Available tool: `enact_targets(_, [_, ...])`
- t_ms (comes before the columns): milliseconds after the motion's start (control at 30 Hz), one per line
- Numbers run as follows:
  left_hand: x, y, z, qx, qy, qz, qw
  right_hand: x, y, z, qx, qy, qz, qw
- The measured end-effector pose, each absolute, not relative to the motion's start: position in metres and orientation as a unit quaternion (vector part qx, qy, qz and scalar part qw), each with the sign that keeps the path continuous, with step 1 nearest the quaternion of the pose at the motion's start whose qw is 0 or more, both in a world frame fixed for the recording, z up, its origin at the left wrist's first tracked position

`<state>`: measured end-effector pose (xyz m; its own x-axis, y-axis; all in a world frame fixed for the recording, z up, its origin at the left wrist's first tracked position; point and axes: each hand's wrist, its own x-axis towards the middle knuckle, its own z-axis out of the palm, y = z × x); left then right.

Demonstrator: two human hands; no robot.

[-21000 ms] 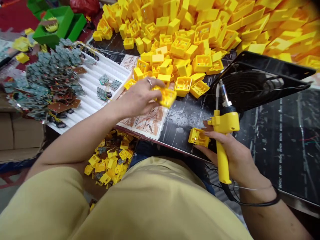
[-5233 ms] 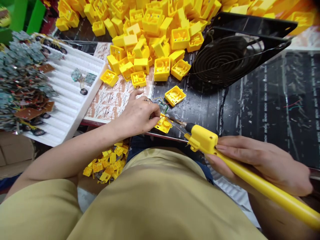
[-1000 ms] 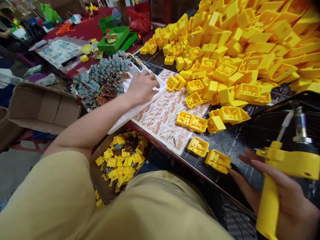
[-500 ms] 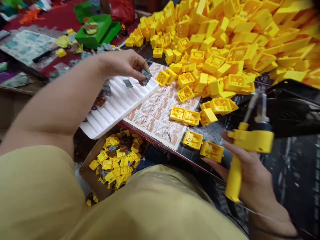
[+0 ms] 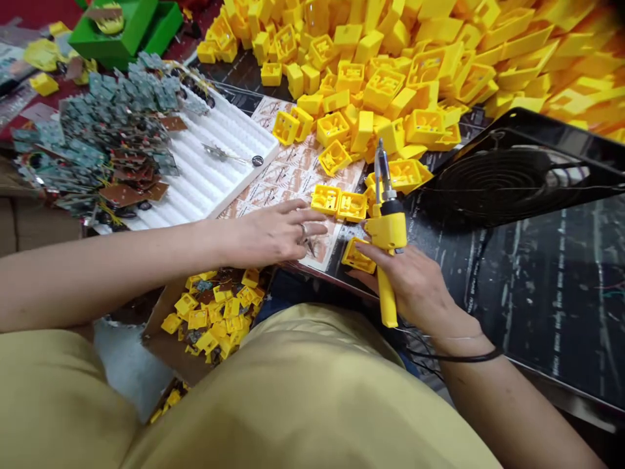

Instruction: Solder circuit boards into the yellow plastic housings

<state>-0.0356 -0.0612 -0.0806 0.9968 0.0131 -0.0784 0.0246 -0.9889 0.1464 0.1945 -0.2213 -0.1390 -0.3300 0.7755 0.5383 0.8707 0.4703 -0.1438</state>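
Observation:
My left hand (image 5: 276,236) reaches over the patterned sheet (image 5: 247,202), fingers stretched out and nothing visible in them. Its fingertips are close to a pair of open yellow plastic casings (image 5: 326,199). In my right hand (image 5: 420,286) is a yellow soldering gun (image 5: 388,230), its metal tip pointing up and away. The right fingers also reach a single open yellow casing (image 5: 357,255) at the table edge, partly covering it. On the white ridged foam tray (image 5: 239,127) lies a small circuit board (image 5: 219,152) with wires leading to a black disc (image 5: 258,161).
A big heap of yellow casings (image 5: 390,78) covers the back. Circuit boards (image 5: 117,124) are piled on the tray's left side. A black fan (image 5: 493,182) stands at right. Below the table edge is a carton with yellow pieces (image 5: 215,319). Green boxes (image 5: 117,32) sit back left.
My left hand has let go of the small circuit board, now on the tray, and moved toward the casings. My right hand with the soldering gun appears further left as the view shifted.

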Motion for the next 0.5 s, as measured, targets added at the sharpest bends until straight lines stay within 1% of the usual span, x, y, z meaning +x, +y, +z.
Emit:
enact_targets(33, [-0.043,-0.059,-0.081,0.997,0.02,-0.025,0.076,0.197,-0.223,-0.139,-0.504,-0.814,-0.081,0.278])
enact_targets(167, [-0.056,-0.057,-0.08,0.965,0.228,0.094,0.094,0.201,-0.225,-0.14,-0.503,-0.806,-0.088,0.3])
enact_targets(233, [-0.051,-0.065,-0.081,0.952,0.279,0.092,0.08,0.201,-0.226,-0.139,-0.506,-0.797,-0.109,0.312])
enact_targets(400, [-0.028,-0.084,-0.101,0.935,0.351,0.047,-0.028,0.197,-0.238,-0.125,-0.515,-0.757,-0.177,0.361])
enact_targets(433, [-0.024,-0.086,-0.106,0.933,0.356,0.047,-0.026,0.197,-0.242,-0.12,-0.526,-0.749,-0.178,0.361])
enact_targets(500, [-0.021,-0.087,-0.116,0.932,0.355,0.067,0.025,0.198,-0.251,-0.112,-0.553,-0.737,-0.174,0.347])
